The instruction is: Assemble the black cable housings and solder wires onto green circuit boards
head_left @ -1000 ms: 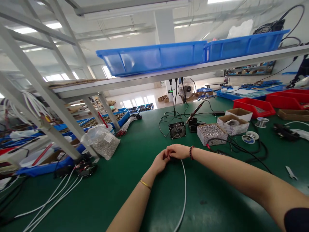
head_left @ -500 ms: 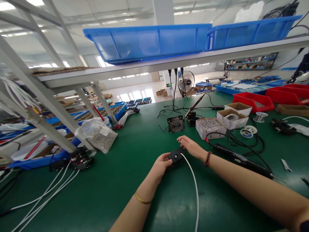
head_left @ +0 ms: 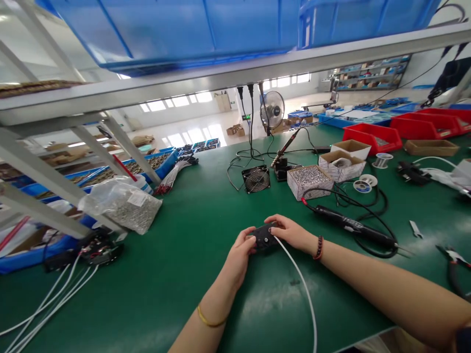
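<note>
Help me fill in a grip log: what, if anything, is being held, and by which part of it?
A small black case with a white cable, held by its two ends: left hand on the left end, right hand on the right.

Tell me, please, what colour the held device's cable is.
The cable is white, clearest in the head view.

Light from far windows point(head_left: 180, 101) glares off the floor point(head_left: 193, 134), while the left edge looks stretched, perhaps blurred.
</note>
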A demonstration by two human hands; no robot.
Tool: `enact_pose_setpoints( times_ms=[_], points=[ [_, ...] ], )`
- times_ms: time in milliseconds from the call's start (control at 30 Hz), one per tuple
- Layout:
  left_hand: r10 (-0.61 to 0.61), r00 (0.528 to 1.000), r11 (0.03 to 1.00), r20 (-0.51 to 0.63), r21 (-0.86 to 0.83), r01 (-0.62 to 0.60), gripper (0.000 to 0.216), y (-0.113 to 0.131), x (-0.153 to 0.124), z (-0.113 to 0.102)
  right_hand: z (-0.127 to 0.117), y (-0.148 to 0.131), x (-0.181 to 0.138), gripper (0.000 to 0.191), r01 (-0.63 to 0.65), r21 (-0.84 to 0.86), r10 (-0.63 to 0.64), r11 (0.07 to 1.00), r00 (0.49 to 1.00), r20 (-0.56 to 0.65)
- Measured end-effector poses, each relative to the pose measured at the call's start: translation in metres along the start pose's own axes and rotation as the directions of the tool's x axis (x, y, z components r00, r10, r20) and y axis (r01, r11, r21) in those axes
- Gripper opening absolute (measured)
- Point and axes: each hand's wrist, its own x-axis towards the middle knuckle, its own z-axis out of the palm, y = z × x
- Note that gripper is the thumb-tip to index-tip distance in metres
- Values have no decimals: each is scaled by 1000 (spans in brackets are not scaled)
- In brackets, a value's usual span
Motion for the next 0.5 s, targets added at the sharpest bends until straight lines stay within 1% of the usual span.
enact_pose_setpoints(
  times_ms=[133,200,267,333,433,500],
  points=[
    [55,998,997,-11,-52,-55,71,2,-3,5,4,-1,-8,28,-23,70,22,997,1000,3],
    [89,995,993,-34,-74,-91,75,4,-4,7,4,-4,-11,34,-43,95,39,995,998,43],
    [119,991,988,-58,-90,-124,71,7,-4,9,4,-7,-14,41,-63,117,52,991,994,98],
    [145,987,984,-73,-98,-152,65,9,-5,11,5,-9,-17,43,-73,143,52,987,989,139],
    [163,984,978,-78,-118,-171,51,12,-7,13,10,-10,-21,42,-57,196,30,979,990,136],
    [149,987,977,-60,-146,-156,47,12,-10,15,14,-9,-23,45,-32,224,6,974,993,115]
  ],
)
